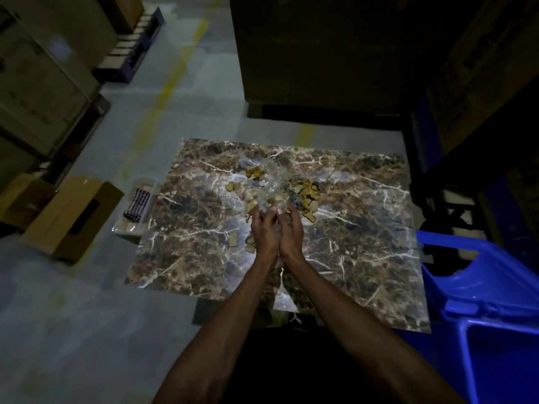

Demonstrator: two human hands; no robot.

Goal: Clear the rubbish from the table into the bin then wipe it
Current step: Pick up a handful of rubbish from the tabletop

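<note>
A marble-patterned table (364, 252) carries a heap of rubbish in its middle: crumpled clear plastic (269, 182) and several yellowish-brown cardboard scraps (307, 193). My left hand (264, 228) and my right hand (288, 230) are pressed side by side at the near edge of the heap, fingers curled round the clear plastic. A few scraps (233, 239) lie left of my wrists. A blue plastic bin (481, 287) stands at the table's right corner. A checked cloth (137, 205) lies in a clear tray (128, 227) off the table's left edge.
An open cardboard box (70, 217) sits on the floor to the left. Stacked cartons on pallets (43, 91) line the far left. A large dark crate (320, 48) stands behind the table. Dark shelving and blue frames (466, 176) crowd the right side.
</note>
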